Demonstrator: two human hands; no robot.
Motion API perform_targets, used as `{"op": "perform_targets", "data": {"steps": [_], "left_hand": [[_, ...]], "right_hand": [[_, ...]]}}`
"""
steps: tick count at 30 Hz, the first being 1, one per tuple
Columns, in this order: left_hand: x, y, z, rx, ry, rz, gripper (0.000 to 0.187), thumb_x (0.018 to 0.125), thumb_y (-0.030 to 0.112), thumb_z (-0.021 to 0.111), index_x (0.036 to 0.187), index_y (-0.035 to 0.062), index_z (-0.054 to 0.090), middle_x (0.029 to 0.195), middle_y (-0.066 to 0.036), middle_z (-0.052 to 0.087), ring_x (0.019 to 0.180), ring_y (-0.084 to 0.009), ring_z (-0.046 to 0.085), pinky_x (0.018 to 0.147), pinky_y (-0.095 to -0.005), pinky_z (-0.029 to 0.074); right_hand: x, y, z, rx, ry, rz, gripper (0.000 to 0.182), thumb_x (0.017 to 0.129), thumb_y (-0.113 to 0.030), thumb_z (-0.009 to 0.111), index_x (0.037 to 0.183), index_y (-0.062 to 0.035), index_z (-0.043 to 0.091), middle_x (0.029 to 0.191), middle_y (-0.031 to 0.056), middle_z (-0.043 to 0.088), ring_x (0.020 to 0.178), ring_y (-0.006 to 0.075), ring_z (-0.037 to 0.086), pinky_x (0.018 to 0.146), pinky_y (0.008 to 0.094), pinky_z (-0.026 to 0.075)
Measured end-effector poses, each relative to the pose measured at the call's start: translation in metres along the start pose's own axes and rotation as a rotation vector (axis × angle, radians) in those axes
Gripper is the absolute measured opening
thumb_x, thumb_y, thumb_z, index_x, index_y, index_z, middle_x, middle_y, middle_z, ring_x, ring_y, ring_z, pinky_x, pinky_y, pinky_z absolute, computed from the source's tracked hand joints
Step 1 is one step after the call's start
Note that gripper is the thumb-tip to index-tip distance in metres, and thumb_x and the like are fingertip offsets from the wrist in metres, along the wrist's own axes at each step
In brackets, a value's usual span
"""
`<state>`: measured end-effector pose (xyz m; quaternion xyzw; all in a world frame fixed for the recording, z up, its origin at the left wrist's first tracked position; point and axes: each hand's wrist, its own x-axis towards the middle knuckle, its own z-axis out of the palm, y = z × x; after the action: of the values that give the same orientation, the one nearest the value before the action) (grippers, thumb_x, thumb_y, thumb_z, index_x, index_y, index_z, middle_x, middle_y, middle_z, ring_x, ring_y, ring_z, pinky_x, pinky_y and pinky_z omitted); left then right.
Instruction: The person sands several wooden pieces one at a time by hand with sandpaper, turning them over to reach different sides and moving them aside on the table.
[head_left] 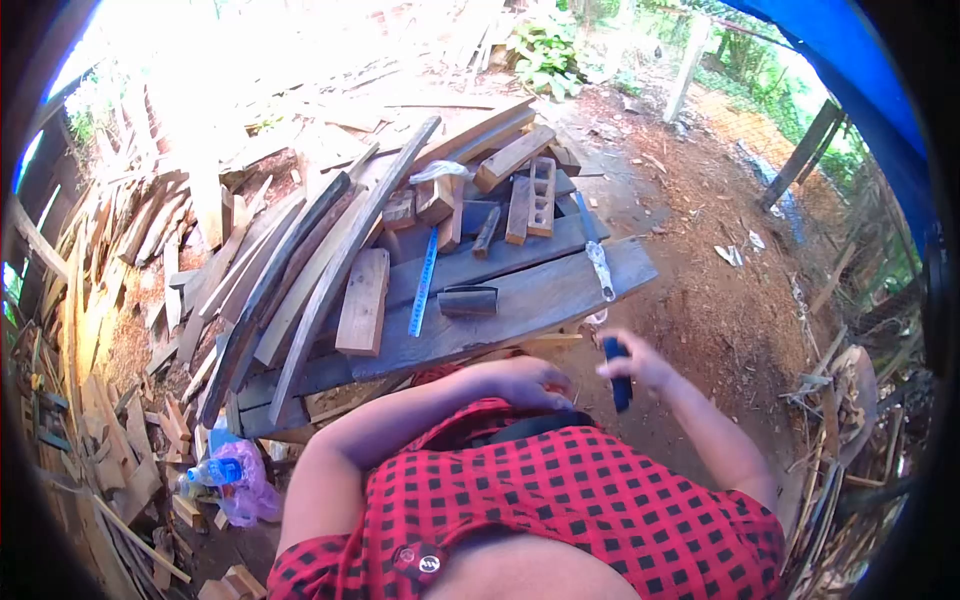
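My right hand [648, 366] is closed around a flat dark object [618, 378], held upright beyond the right end of the bench; blur hides its exact kind. My left hand [530, 383] is held in front of my waist, its fingers apart with nothing visible between them. Ahead of both hands is a plank bench [540, 295]. On it lie a dark rectangular block [467, 300], a blue ruler [423, 285] and a short wooden block [363, 302]. A white-wrapped tool [600, 270] rests near the right end.
Long boards [350, 255] lean across the bench's left side. Wood blocks [515, 158] and a piece with square holes [541, 197] pile up at the back. Plastic bottles [213, 472] and a purple bag [250, 490] lie low left. A fence post [800, 155] stands right.
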<state>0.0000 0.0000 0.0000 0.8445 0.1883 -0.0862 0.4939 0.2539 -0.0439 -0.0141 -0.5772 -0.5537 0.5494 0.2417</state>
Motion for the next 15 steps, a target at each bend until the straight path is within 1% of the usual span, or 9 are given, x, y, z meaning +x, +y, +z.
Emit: {"op": "perform_targets", "data": {"steps": [2, 3, 4, 5, 7, 8, 11, 13, 15], "left_hand": [[0.049, -0.025, 0.020, 0.064, -0.062, 0.029, 0.050, 0.090, 0.039, 0.056, 0.126, 0.0045, 0.055, 0.125, -0.022, 0.057, 0.116, -0.0306, 0.054, 0.100, -0.0380, 0.038], [0.063, -0.043, 0.056, -0.091, -0.177, 0.217, 0.048, 0.090, 0.035, 0.056, 0.124, 0.0010, 0.055, 0.125, -0.023, 0.057, 0.116, -0.0301, 0.054, 0.100, -0.0382, 0.039], [0.082, -0.054, 0.063, -0.207, -0.279, 0.404, 0.047, 0.090, 0.031, 0.056, 0.123, -0.0025, 0.055, 0.125, -0.023, 0.057, 0.116, -0.0295, 0.053, 0.100, -0.0385, 0.039], [0.089, -0.048, 0.061, -0.195, -0.282, 0.410, 0.047, 0.090, 0.031, 0.056, 0.123, -0.0025, 0.055, 0.125, -0.023, 0.057, 0.116, -0.0295, 0.053, 0.100, -0.0385, 0.039], [0.095, -0.033, 0.060, -0.289, -0.498, 0.313, 0.046, 0.089, 0.027, 0.058, 0.120, -0.0072, 0.055, 0.125, -0.024, 0.056, 0.117, -0.0287, 0.052, 0.100, -0.0385, 0.039], [0.098, -0.033, 0.062, -0.286, -0.502, 0.314, 0.046, 0.089, 0.027, 0.058, 0.120, -0.0072, 0.055, 0.125, -0.024, 0.056, 0.117, -0.0287, 0.052, 0.100, -0.0385, 0.039], [0.116, -0.048, 0.079, -0.313, -0.541, 0.473, 0.046, 0.088, 0.025, 0.059, 0.120, -0.0084, 0.055, 0.126, -0.023, 0.056, 0.116, -0.0289, 0.053, 0.099, -0.0378, 0.040], [0.130, -0.062, 0.091, -0.390, -0.533, 0.629, 0.044, 0.087, 0.021, 0.065, 0.121, -0.0058, 0.055, 0.120, -0.014, 0.061, 0.109, -0.0176, 0.052, 0.096, -0.0340, 0.041], [0.139, -0.061, 0.093, -0.342, -0.603, 0.579, 0.045, 0.088, 0.024, 0.064, 0.120, -0.0065, 0.055, 0.120, -0.015, 0.061, 0.109, -0.0195, 0.053, 0.097, -0.0348, 0.040]], "right_hand": [[-0.021, 0.033, 0.001, 0.155, -0.054, 0.205, 0.061, 0.069, -0.017, 0.075, 0.124, -0.0078, 0.052, 0.108, 0.0074, 0.054, 0.098, 0.0179, 0.054, 0.085, 0.0308, 0.047], [-0.052, 0.046, 0.016, 0.251, -0.126, 0.331, 0.060, 0.069, -0.016, 0.075, 0.124, -0.0070, 0.052, 0.107, 0.0080, 0.053, 0.094, 0.0174, 0.056, 0.081, 0.0292, 0.048], [-0.058, 0.068, 0.019, 0.308, -0.146, 0.337, 0.058, 0.070, -0.012, 0.073, 0.122, -0.0047, 0.050, 0.105, 0.0087, 0.055, 0.089, 0.0193, 0.059, 0.078, 0.0313, 0.051], [-0.065, 0.086, 0.022, 0.366, -0.166, 0.343, 0.055, 0.071, -0.007, 0.070, 0.121, -0.0025, 0.049, 0.103, 0.0094, 0.056, 0.085, 0.0211, 0.062, 0.074, 0.0334, 0.054], [-0.085, 0.103, 0.029, 0.446, -0.172, 0.426, 0.054, 0.070, -0.006, 0.068, 0.120, -0.0022, 0.049, 0.103, 0.0102, 0.057, 0.087, 0.0217, 0.063, 0.077, 0.0350, 0.054], [-0.091, 0.108, 0.031, 0.527, -0.189, 0.514, 0.052, 0.070, -0.004, 0.067, 0.119, -0.0020, 0.049, 0.103, 0.0110, 0.058, 0.088, 0.0222, 0.063, 0.079, 0.0367, 0.054], [-0.106, 0.119, 0.023, 0.792, -0.278, 0.487, 0.055, 0.067, -0.003, 0.065, 0.119, 0.0010, 0.050, 0.106, 0.0137, 0.061, 0.092, 0.0239, 0.064, 0.084, 0.0387, 0.052], [-0.117, 0.103, 0.021, 0.884, -0.286, 0.484, 0.056, 0.065, -0.004, 0.065, 0.120, 0.0021, 0.051, 0.109, 0.0150, 0.061, 0.094, 0.0252, 0.064, 0.086, 0.0393, 0.051], [-0.121, 0.111, 0.017, 0.973, -0.291, 0.478, 0.058, 0.064, -0.005, 0.065, 0.120, 0.0032, 0.051, 0.112, 0.0164, 0.062, 0.096, 0.0266, 0.064, 0.088, 0.0400, 0.051]]}}
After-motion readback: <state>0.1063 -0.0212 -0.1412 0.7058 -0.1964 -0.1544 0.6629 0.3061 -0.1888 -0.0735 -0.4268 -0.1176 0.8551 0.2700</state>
